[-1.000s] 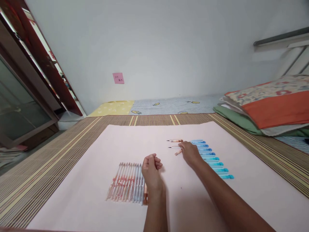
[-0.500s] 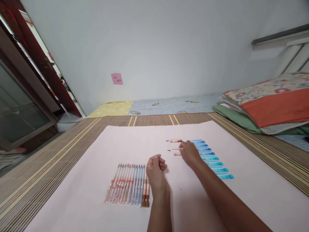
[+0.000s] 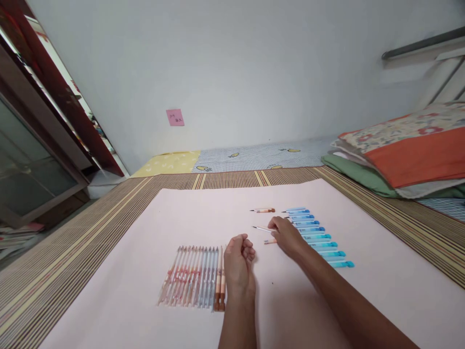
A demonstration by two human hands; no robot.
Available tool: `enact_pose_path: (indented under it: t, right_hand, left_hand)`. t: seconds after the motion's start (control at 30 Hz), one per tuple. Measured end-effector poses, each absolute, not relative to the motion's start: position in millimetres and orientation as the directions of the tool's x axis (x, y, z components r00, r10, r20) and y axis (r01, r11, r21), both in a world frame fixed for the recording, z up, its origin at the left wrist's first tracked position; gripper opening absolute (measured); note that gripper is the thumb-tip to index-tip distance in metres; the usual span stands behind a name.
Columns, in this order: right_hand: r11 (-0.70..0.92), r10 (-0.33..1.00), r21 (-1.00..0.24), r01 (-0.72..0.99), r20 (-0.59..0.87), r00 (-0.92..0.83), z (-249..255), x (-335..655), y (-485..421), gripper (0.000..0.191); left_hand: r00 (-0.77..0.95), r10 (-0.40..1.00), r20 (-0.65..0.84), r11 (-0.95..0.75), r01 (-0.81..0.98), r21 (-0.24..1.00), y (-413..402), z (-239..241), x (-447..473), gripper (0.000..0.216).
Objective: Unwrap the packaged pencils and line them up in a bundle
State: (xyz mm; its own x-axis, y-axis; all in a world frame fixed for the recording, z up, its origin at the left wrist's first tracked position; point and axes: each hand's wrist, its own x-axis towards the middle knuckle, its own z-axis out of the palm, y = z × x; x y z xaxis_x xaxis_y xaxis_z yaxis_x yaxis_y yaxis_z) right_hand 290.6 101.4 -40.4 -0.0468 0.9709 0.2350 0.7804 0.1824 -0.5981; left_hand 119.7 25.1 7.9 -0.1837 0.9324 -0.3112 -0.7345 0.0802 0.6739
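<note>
My left hand (image 3: 239, 263) is curled into a loose fist on the pink sheet (image 3: 145, 228), just right of a row of several pens (image 3: 194, 276) laid side by side; nothing shows in it. My right hand (image 3: 286, 235) rests palm down with its fingers pinched on a thin pen refill (image 3: 262, 229), and an orange piece (image 3: 269, 241) lies under its fingers. Another orange-tipped refill (image 3: 263, 210) lies further back. A row of several blue pen pieces (image 3: 316, 237) lies just right of my right hand.
The pink sheet lies on a striped woven mat (image 3: 90, 213) over a bed. Folded blankets and a pillow (image 3: 403, 155) are stacked at the right. A wall with a pink sticky note (image 3: 175, 117) is behind, and a dark cabinet (image 3: 39, 131) stands at the left.
My right hand has drawn back toward me with the refill and the orange piece. My left hand has shifted right, off the pen row, baring two orange pens at its end.
</note>
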Motion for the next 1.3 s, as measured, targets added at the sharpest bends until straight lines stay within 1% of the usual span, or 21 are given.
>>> enact_pose_path:
  t: [0.17, 0.2, 0.27, 0.33, 0.4, 0.43, 0.5, 0.57, 0.6, 0.63, 0.67, 0.73, 0.77, 0.87, 0.97, 1.07, 1.13, 1.17, 1.2, 1.23, 1.3]
  right_hand:
    - [0.195, 0.969, -0.674, 0.713, 0.245, -0.034, -33, 291, 89, 0.015]
    - [0.191, 0.968, -0.708, 0.68, 0.25, -0.012, -29, 290, 84, 0.013]
    - [0.187, 0.969, -0.818, 0.543, 0.245, 0.036, -17, 285, 72, 0.01]
    - [0.186, 0.977, -0.924, 0.335, 0.211, 0.038, -2, 276, 57, 0.018]
    - [0.209, 0.978, -0.943, 0.257, 0.198, -0.069, 11, 264, 43, 0.019]
    - [0.208, 0.974, -0.95, 0.233, 0.179, -0.141, 16, 260, 39, 0.02]
    - [0.211, 0.964, -0.957, 0.199, 0.17, -0.205, 20, 257, 38, 0.022]
    - [0.212, 0.971, -0.948, 0.238, 0.176, -0.163, 17, 263, 48, 0.027]
    - [0.211, 0.976, -0.925, 0.317, 0.183, -0.114, 13, 269, 55, 0.028]
    - [0.18, 0.984, -0.865, 0.468, 0.164, -0.075, 8, 275, 64, 0.024]
    - [0.146, 0.988, -0.764, 0.629, 0.145, -0.053, 3, 281, 73, 0.019]
    - [0.117, 0.992, -0.668, 0.735, 0.109, -0.059, -6, 289, 88, 0.009]
    - [0.111, 0.993, -0.633, 0.766, 0.093, -0.066, -10, 290, 95, 0.008]
    - [0.105, 0.994, -0.568, 0.817, 0.067, -0.081, -17, 283, 108, 0.017]
    - [0.129, 0.991, -0.534, 0.835, 0.09, -0.096, -15, 272, 113, 0.023]
    - [0.183, 0.98, -0.546, 0.818, 0.171, -0.104, -3, 269, 109, 0.015]
    - [0.224, 0.958, -0.603, 0.766, 0.279, -0.061, 10, 272, 101, 0.008]
    - [0.247, 0.939, -0.656, 0.713, 0.345, -0.007, 16, 273, 95, 0.011]
    - [0.275, 0.907, -0.741, 0.613, 0.411, 0.089, 22, 274, 88, 0.014]
    - [0.295, 0.878, -0.818, 0.493, 0.435, 0.197, 27, 275, 81, 0.017]
    - [0.28, 0.862, -0.925, 0.257, 0.36, 0.358, 35, 275, 65, 0.022]
  left_hand:
    - [-0.15, 0.92, -0.362, 0.124, -0.766, 0.631, 25, 9, 120, 0.012]
    - [-0.147, 0.914, -0.378, 0.135, -0.769, 0.625, 25, 9, 121, 0.01]
    - [-0.128, 0.905, -0.406, 0.167, -0.77, 0.615, 24, 10, 123, 0.007]
    - [-0.085, 0.902, -0.422, 0.208, -0.772, 0.601, 23, 10, 125, 0.008]
    - [-0.056, 0.909, -0.412, 0.22, -0.776, 0.591, 22, 10, 128, 0.008]
    - [-0.059, 0.914, -0.4, 0.209, -0.778, 0.593, 22, 9, 128, 0.008]
    - [-0.093, 0.917, -0.387, 0.166, -0.794, 0.585, 23, 8, 125, 0.01]
    - [-0.118, 0.9, -0.42, 0.133, -0.843, 0.521, 25, 9, 119, 0.014]
    - [-0.108, 0.886, -0.451, 0.13, -0.876, 0.465, 27, 9, 115, 0.016]
    - [-0.087, 0.871, -0.483, 0.133, -0.906, 0.403, 28, 10, 111, 0.018]
    - [-0.063, 0.86, -0.507, 0.137, -0.928, 0.347, 29, 11, 108, 0.02]
    - [-0.018, 0.854, -0.519, 0.155, -0.945, 0.287, 30, 12, 104, 0.021]
    - [-0.006, 0.859, -0.513, 0.163, -0.945, 0.283, 30, 12, 104, 0.02]
    - [0.019, 0.868, -0.495, 0.193, -0.933, 0.304, 30, 12, 108, 0.014]
    - [0.029, 0.862, -0.506, 0.213, -0.927, 0.31, 29, 11, 111, 0.008]
    - [0.018, 0.857, -0.514, 0.205, -0.929, 0.309, 30, 10, 111, 0.007]
    - [0.014, 0.858, -0.513, 0.196, -0.933, 0.302, 30, 9, 110, 0.008]
    - [0.015, 0.86, -0.511, 0.192, -0.936, 0.297, 31, 8, 110, 0.008]
    - [0.018, 0.861, -0.509, 0.191, -0.938, 0.29, 31, 8, 110, 0.007]
    - [0.023, 0.861, -0.507, 0.192, -0.94, 0.283, 31, 7, 110, 0.008]
    - [0.039, 0.865, -0.5, 0.197, -0.943, 0.269, 31, 7, 111, 0.01]
